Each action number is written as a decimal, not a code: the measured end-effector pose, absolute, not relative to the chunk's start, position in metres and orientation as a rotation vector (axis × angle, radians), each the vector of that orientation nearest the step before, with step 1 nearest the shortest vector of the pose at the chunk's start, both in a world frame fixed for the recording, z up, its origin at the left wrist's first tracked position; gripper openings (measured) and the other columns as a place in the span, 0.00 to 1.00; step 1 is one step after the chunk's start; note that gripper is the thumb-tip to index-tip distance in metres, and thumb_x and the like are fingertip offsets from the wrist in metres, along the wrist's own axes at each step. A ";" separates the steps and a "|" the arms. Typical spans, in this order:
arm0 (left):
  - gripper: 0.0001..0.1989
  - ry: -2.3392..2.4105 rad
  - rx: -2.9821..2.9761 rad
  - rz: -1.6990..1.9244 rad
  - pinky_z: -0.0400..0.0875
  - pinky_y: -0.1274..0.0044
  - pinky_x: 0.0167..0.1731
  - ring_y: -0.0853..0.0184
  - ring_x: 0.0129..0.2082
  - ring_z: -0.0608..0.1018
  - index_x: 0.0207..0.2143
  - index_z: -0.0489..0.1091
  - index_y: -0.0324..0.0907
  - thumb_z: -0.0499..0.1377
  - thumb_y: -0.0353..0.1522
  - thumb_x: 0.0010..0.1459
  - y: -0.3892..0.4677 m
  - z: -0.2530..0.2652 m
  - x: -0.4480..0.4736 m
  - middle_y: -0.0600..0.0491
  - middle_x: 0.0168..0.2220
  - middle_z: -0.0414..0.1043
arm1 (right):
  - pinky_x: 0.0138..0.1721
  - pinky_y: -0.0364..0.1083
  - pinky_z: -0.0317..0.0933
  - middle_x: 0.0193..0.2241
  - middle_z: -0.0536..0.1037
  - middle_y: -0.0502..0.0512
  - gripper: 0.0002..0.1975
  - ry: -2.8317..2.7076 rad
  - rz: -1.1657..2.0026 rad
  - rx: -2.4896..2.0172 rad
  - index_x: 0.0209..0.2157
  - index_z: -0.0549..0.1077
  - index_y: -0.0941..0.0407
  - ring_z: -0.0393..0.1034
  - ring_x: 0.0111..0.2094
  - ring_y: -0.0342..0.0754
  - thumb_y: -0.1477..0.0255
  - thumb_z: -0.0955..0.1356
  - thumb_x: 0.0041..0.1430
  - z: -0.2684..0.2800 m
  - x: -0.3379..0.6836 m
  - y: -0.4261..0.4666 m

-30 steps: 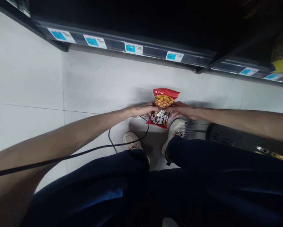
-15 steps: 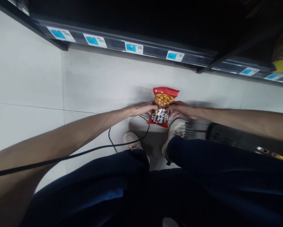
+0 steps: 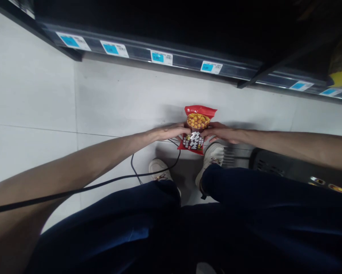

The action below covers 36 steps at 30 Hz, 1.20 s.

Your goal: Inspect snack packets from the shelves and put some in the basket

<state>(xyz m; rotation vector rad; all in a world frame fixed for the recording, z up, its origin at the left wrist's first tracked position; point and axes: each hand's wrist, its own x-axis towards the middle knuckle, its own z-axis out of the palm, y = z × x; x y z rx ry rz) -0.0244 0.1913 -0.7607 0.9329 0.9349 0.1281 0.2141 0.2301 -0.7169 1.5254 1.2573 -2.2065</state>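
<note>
Between my two hands is a red and brown snack bag (image 3: 198, 121) of coated peanuts, printed with round golden nuts and large white characters. Its front faces up toward me. My left hand (image 3: 176, 131) grips the bag's left edge, thumb on the front and the other fingers partly hidden behind it. On the opposite edge, my right hand (image 3: 218, 132) holds it the same way, some fingertips showing below the thumb. The bag is above the floor near my shoes.
A dark shelf edge (image 3: 185, 62) with several blue-and-white price labels (image 3: 161, 57) runs across the top. A black cable (image 3: 110, 179) crosses my left arm and the floor. My white shoes (image 3: 160, 169) stand on pale tiles (image 3: 116, 95). At right lies a dark grey case (image 3: 290, 167).
</note>
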 end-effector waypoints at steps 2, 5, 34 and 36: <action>0.26 0.941 0.933 0.126 0.74 0.66 0.47 0.57 0.51 0.74 0.56 0.66 0.46 0.58 0.41 0.55 0.192 -0.758 -0.024 0.47 0.56 0.71 | 0.43 0.48 0.72 0.48 0.80 0.58 0.23 1.268 -2.191 1.519 0.50 0.74 0.53 0.76 0.43 0.51 0.66 0.76 0.52 -0.717 0.214 0.230; 0.25 0.971 0.943 0.115 0.73 0.67 0.47 0.56 0.51 0.74 0.55 0.66 0.45 0.59 0.41 0.55 0.192 -0.755 -0.023 0.47 0.55 0.72 | 0.45 0.49 0.71 0.47 0.80 0.57 0.22 1.287 -2.179 1.508 0.50 0.74 0.53 0.76 0.44 0.52 0.66 0.76 0.53 -0.716 0.214 0.231; 0.19 0.952 0.806 0.182 0.76 0.69 0.42 0.59 0.45 0.77 0.48 0.69 0.42 0.56 0.36 0.53 0.191 -0.767 -0.021 0.48 0.47 0.74 | 0.43 0.51 0.72 0.47 0.79 0.57 0.15 1.094 -2.278 1.631 0.45 0.76 0.54 0.75 0.35 0.49 0.61 0.70 0.61 -0.719 0.209 0.231; 0.19 0.946 0.796 0.187 0.76 0.69 0.42 0.59 0.45 0.77 0.49 0.69 0.42 0.57 0.36 0.53 0.191 -0.767 -0.020 0.48 0.47 0.75 | 0.43 0.50 0.72 0.48 0.79 0.57 0.15 1.093 -2.280 1.629 0.45 0.76 0.55 0.74 0.35 0.48 0.61 0.70 0.61 -0.718 0.208 0.231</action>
